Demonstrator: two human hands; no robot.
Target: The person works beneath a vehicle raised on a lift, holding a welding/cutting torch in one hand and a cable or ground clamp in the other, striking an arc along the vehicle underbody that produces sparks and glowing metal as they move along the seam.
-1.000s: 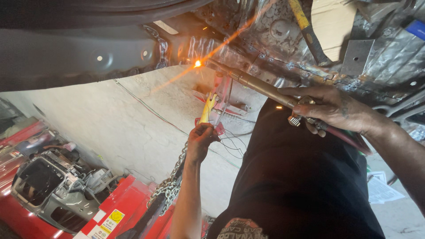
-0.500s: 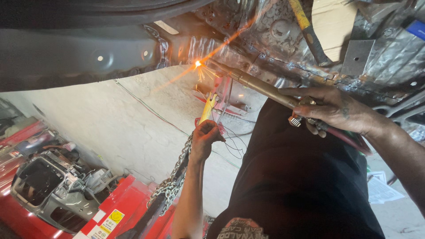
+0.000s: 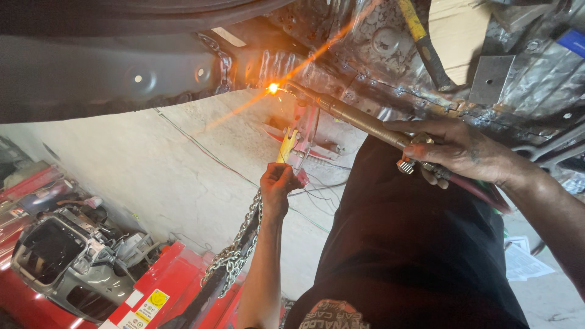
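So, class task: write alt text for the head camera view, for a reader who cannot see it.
The right hand holds a long brass torch whose tip burns bright orange against the grey metal underside of a vehicle overhead. The left hand grips a thin yellow-handled tool raised below the flame, beside a hanging steel chain.

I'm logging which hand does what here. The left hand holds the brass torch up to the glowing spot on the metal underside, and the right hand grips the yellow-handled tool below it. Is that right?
Not quite: the hands are swapped. In the head view the right hand holds the brass torch up to the glowing spot, and the left hand grips the yellow-handled tool below it.
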